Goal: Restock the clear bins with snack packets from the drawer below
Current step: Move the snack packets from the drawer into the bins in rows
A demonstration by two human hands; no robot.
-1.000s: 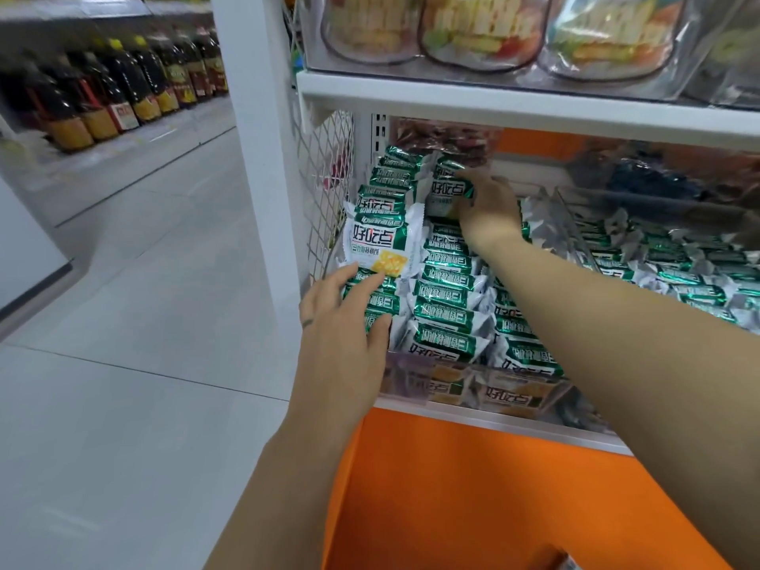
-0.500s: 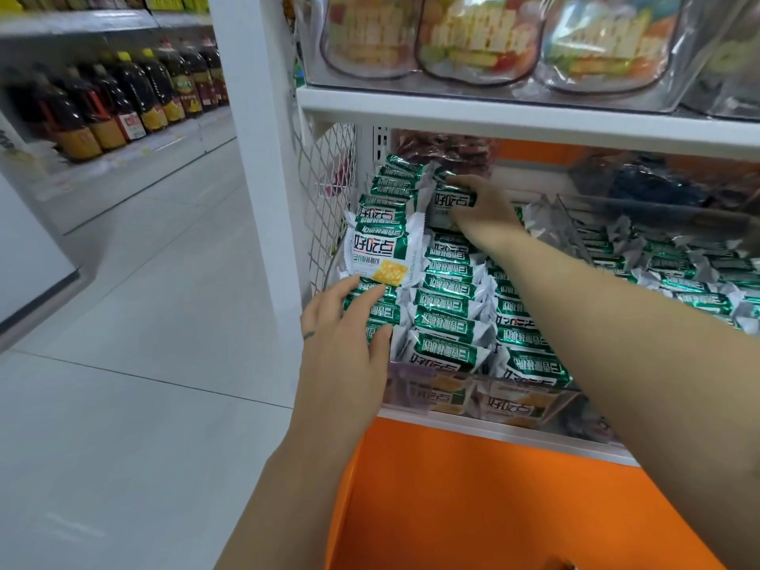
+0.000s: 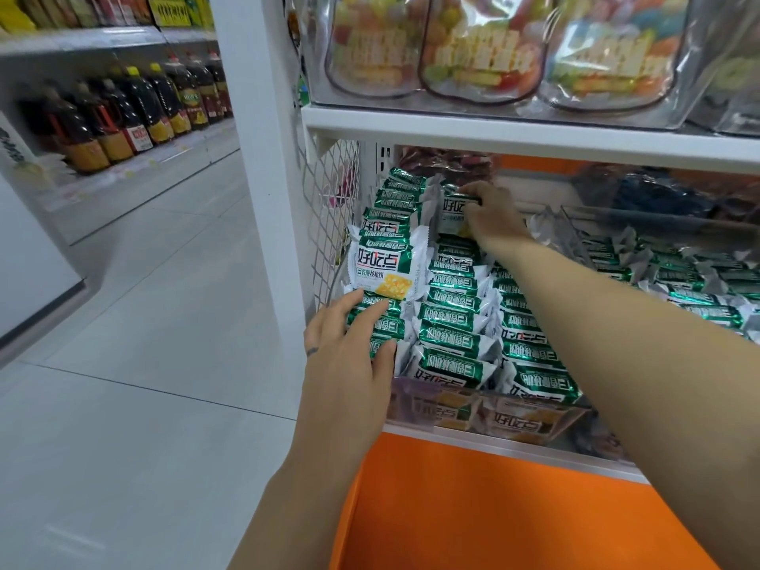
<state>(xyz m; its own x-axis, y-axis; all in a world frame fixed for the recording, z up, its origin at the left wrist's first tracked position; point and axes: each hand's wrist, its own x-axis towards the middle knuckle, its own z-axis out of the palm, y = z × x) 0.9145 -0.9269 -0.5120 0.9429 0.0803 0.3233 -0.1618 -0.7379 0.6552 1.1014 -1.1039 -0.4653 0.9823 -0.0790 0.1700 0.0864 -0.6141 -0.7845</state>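
Pinched one snack packet (image 3: 452, 209) by its top edge with the right hand (image 3: 495, 220), at the rear of the middle row in the clear bin (image 3: 485, 415). Rested the left hand (image 3: 349, 359) flat, fingers straight and grasping nothing, on the front-left packets (image 3: 380, 322) as a brace. Judged best done by seating the packet upright behind its neighbours, label forward, while steadying the left row so as not to tip the tall packet (image 3: 384, 265). Found the bin near full, with little slack between rows.
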